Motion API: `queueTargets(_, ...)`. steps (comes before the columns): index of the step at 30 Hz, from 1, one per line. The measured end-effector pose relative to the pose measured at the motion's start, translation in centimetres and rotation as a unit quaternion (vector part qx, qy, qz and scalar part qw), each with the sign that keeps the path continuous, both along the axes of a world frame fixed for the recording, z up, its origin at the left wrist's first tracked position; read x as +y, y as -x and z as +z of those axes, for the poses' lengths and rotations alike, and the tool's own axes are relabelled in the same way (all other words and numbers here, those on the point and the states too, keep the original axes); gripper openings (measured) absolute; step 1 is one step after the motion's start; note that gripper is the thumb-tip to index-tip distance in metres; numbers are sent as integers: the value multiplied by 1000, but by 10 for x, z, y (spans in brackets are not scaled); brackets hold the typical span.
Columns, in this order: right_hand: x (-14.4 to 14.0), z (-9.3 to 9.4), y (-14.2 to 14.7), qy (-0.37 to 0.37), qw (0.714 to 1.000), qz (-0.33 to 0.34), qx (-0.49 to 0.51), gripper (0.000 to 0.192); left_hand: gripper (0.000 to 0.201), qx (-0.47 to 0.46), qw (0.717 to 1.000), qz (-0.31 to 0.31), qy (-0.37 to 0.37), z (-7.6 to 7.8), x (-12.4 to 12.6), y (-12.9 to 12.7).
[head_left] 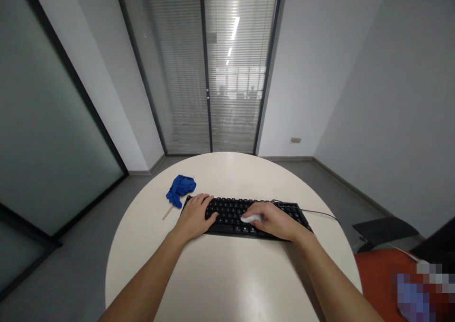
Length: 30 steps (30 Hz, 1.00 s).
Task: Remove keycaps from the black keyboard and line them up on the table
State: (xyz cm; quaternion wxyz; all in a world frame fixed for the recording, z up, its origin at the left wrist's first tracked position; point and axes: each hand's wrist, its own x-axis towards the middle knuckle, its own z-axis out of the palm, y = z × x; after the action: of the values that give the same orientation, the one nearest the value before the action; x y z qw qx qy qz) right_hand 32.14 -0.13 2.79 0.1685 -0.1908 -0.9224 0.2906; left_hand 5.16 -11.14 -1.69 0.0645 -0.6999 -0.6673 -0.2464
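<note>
A black keyboard (227, 228) lies across the round table. My left hand (196, 215) rests flat over its left end, the thumb spread away from the other fingers and lying on the keys. Pinched in my right hand (272, 217) is a small white wad (251, 218), perhaps tissue or cloth, pressed on the keys right of the middle. My right forearm and hand cover part of the keyboard's right side. Beyond my left hand sits a crumpled blue cloth (181, 188), with a thin pale stick (168, 212) poking out toward me.
A black cable (320, 213) runs from the keyboard over the right edge of the cream table (227, 170). To the right stands a red-orange chair seat (377, 274) with a blurred-out item on it. Ahead are a glass partition with blinds (188, 99) and white walls.
</note>
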Motion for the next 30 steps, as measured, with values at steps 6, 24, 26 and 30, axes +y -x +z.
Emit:
queueTargets(6,-1,-4,6,-41,999,-9,9,38,47,13,1000,5,2,-1,1,0)
queueTargets(24,-16,0,14,-56,998,27,-17,38,48,4,1000,4,4,1,0,-1)
queueTargets(26,-16,1,13,-50,998,27,-22,35,48,2,1000,3,4,0,0,0)
queueTargets(30,-18,5,12,-30,999,35,-23,32,48,2,1000,2,3,0,1,0)
